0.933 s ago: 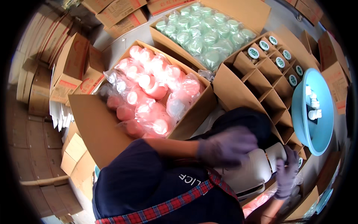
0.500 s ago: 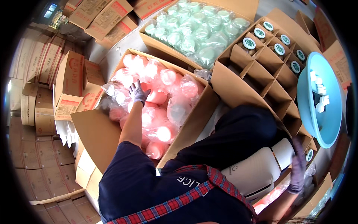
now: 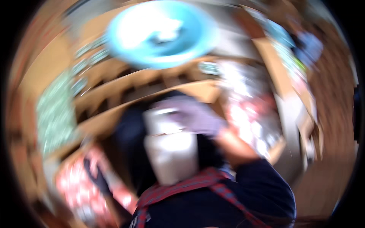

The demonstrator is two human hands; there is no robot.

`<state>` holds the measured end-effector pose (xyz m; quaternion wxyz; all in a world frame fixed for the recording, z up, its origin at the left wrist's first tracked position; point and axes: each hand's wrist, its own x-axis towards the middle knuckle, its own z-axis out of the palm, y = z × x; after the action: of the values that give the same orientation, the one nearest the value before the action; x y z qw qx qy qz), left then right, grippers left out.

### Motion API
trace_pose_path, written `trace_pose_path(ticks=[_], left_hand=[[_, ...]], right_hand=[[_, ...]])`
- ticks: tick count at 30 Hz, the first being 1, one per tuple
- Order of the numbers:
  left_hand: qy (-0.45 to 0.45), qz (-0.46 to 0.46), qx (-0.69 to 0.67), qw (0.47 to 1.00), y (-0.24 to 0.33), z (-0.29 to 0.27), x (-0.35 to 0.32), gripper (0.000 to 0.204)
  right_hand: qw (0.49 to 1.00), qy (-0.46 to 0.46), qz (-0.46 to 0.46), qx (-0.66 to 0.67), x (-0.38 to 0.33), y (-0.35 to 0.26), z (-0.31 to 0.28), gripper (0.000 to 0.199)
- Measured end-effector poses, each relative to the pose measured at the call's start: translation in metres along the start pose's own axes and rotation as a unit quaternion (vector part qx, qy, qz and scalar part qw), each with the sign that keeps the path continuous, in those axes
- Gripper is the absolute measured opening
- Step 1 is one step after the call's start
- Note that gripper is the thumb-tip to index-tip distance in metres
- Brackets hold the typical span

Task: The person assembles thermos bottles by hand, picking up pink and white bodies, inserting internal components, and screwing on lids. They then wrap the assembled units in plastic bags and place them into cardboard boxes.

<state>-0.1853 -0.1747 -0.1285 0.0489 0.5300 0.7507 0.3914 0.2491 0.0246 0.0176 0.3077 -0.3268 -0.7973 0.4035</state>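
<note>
The whole picture is smeared by motion. My left hand (image 3: 97, 176), in a grey glove, reaches into the box of pink, plastic-wrapped bottles (image 3: 72, 186) at the lower left. Its fingers look spread, with nothing visible between them. Against my lap stands a large white flask (image 3: 171, 155) with a white lid (image 3: 156, 121). My gloved right hand (image 3: 194, 114) lies across the right side of that lid. Blur hides whether its fingers grip the lid or only rest there.
Past my legs is a carton with cardboard dividers (image 3: 125, 81) and several green-and-white lids (image 3: 99, 56). A light-blue basin (image 3: 167, 57) with small white pieces sits on its far side. Green wrapped goods (image 3: 57, 110) lie left, clear-wrapped pink and white goods (image 3: 249, 106) right.
My view has swung to the right, so the basin now sits at top centre and the pink bottles at lower left. My right hand has come from beside the flask's lid to over it.
</note>
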Motion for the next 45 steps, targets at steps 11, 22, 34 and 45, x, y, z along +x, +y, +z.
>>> trace_pose_path(ticks=[11,22,34,45], left_hand=[[-0.344,0.242,-0.218,0.881,0.287,0.1,0.083,0.059],[-0.164,0.211,-0.17,0.948,0.282,0.073,0.064,0.042],[-0.297,0.308,-0.222,0.876,0.392,0.072,0.088,0.075],[-0.248,-0.061,-0.465,0.848,0.35,0.069,0.197,0.042]], right_hand=[[0.957,0.29,0.022,0.009,-0.09,0.029,-0.021,0.041],[0.621,0.352,0.372,-0.593,-0.247,0.279,-0.218,0.019],[0.956,0.106,-0.252,0.111,0.004,-0.088,-0.139,0.02],[0.981,0.122,-0.154,-0.009,0.001,-0.059,-0.078,0.095]])
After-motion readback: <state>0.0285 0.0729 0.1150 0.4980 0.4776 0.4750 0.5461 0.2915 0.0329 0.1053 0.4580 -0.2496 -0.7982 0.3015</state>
